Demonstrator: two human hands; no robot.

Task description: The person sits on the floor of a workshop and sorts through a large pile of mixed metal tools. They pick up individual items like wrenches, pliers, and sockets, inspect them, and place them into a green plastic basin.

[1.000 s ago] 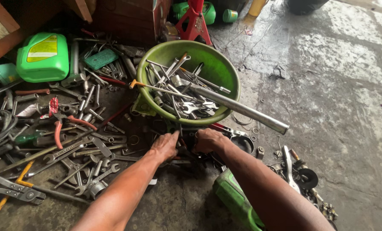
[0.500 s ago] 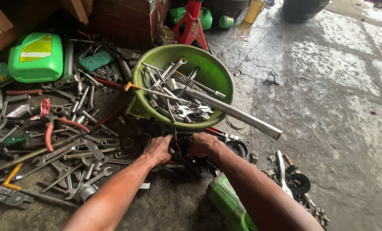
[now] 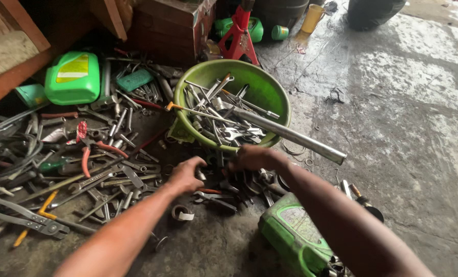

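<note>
My left hand [image 3: 185, 174] rests palm-down on a heap of wrenches and sockets [image 3: 224, 192] on the floor, fingers curled into the pile. Blurred and closed like a fist, my right hand [image 3: 252, 156] hovers just in front of the near rim of a green plastic basin [image 3: 272, 87]. What either hand holds is hidden. The basin is full of spanners and screwdrivers. A long steel pipe [image 3: 295, 137] sticks out of it to the right, above my right forearm.
Loose tools, including red-handled pliers [image 3: 93, 149], cover the floor at left. A green jug [image 3: 72, 77] lies at back left, another green container [image 3: 295, 236] under my right arm. A red jack stand [image 3: 239, 31], a wooden box [image 3: 170, 25] and a yellow cup [image 3: 313, 18] stand behind.
The hands, close together on the pile before, have parted. My right hand has risen toward the basin's rim. The view has shifted slightly.
</note>
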